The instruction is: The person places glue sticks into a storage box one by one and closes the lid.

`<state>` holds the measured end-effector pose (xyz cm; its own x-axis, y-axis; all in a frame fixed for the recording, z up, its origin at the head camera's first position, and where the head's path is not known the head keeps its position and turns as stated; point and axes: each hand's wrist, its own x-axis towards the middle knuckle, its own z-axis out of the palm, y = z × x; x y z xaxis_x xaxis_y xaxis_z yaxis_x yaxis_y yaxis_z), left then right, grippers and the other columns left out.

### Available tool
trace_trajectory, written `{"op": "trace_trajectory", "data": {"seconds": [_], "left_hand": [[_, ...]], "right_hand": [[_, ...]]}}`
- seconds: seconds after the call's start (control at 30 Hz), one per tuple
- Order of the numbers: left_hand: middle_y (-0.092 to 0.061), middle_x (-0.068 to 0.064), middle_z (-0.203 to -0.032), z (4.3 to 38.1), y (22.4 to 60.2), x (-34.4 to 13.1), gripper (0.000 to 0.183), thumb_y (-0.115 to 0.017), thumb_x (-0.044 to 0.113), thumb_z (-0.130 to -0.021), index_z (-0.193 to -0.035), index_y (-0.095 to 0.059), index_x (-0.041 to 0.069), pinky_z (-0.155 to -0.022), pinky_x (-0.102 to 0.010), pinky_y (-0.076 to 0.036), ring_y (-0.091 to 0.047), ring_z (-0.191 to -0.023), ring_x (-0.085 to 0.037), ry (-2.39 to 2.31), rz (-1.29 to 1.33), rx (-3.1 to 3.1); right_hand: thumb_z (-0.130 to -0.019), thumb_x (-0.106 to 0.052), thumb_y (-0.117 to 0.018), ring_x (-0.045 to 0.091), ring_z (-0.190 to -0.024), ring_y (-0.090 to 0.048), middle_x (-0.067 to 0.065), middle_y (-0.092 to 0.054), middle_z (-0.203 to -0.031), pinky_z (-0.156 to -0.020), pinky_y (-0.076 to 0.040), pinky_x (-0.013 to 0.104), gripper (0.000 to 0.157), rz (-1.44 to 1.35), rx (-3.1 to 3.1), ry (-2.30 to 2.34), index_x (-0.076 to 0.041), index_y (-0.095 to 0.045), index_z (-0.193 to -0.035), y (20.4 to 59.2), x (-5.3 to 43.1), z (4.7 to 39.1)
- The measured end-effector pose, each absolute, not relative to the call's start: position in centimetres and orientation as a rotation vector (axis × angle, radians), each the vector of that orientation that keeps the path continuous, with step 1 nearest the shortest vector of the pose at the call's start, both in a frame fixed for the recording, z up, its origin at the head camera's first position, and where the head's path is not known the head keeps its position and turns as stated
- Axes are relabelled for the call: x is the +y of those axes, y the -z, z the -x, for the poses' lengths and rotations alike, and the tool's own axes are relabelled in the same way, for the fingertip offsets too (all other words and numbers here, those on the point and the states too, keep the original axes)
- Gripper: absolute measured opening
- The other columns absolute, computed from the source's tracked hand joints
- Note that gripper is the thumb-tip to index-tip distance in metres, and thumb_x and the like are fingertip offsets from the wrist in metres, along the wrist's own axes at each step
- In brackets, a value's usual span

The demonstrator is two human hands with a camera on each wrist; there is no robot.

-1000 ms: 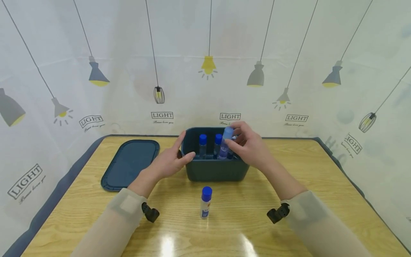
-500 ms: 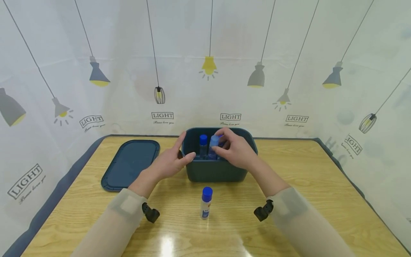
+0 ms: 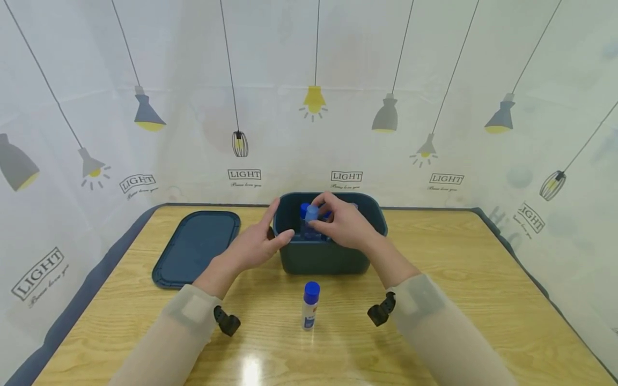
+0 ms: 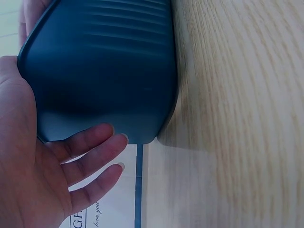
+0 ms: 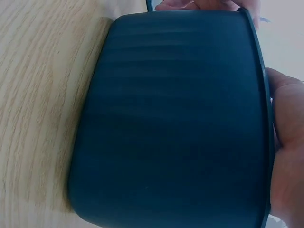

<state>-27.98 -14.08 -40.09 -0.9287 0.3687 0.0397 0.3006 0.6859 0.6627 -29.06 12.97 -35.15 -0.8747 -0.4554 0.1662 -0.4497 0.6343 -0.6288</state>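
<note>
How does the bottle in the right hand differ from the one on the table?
The held bottle is capped in pale blue, the table bottle in deep blue. The right hand grips the held bottle at the bin; the table bottle stands in front, untouched. Both are slim.

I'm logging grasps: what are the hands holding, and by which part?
The right hand pinches a pale-capped bottle by its top end; the left hand touches the bin.
</note>
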Motion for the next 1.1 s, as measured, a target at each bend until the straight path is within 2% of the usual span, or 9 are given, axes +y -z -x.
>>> {"op": "trace_trajectory", "data": {"seconds": [0.13,0.27,0.57,0.87,1.1], "left_hand": [[-0.072,-0.005,-0.092,27.98,40.11,-14.11,0.099,-0.049,0.078,-0.105,-0.177,0.008,0.041,-0.065,-0.038,-0.05,-0.063,-0.072,-0.022,-1.079,-0.561,2.797],[-0.071,-0.005,-0.092,28.0,40.09,-14.17,0.099,-0.049,0.078,-0.105,-0.176,0.009,0.041,-0.065,-0.038,-0.05,-0.063,-0.073,-0.022,-1.08,-0.561,2.798],[-0.071,-0.005,-0.091,28.06,40.18,-14.12,0.1,-0.049,0.078,-0.104,-0.177,0.008,0.04,-0.064,-0.038,-0.049,-0.062,-0.072,-0.022,-1.079,-0.553,2.785],[-0.071,-0.005,-0.089,27.95,40.08,-14.04,0.099,-0.05,0.076,-0.105,-0.177,0.008,0.04,-0.064,-0.038,-0.048,-0.062,-0.071,-0.023,-1.082,-0.551,2.788],[-0.072,-0.006,-0.09,27.86,40.06,-14.11,0.1,-0.05,0.076,-0.106,-0.177,0.008,0.037,-0.065,-0.038,-0.048,-0.062,-0.072,-0.022,-1.076,-0.556,2.79]], "right_hand": [[-0.107,-0.031,-0.074,0.023,-0.094,-0.073,0.013,-0.073,-0.132,-0.081,-0.06,0.041,0.036,0.749,2.822,1.059,-0.017,-0.059,-0.137,35.31,12.9,29.14],[-0.106,-0.031,-0.074,0.027,-0.106,-0.075,0.013,-0.074,-0.133,-0.09,-0.061,0.046,0.035,0.703,2.808,1.035,-0.018,-0.06,-0.135,35.24,12.86,29.18],[-0.107,-0.029,-0.073,0.031,-0.124,-0.071,0.012,-0.073,-0.136,-0.103,-0.059,0.051,0.03,0.613,2.766,0.98,-0.018,-0.062,-0.133,35.17,12.68,29.34],[-0.108,-0.024,-0.072,0.03,-0.125,-0.07,0.009,-0.073,-0.133,-0.104,-0.057,0.05,0.021,0.552,2.681,0.999,-0.02,-0.064,-0.126,34.98,12.62,29.58],[-0.108,-0.021,-0.071,0.029,-0.121,-0.07,0.009,-0.073,-0.131,-0.101,-0.058,0.048,0.019,0.531,2.644,0.994,-0.019,-0.065,-0.127,35.06,12.51,29.77]]}}
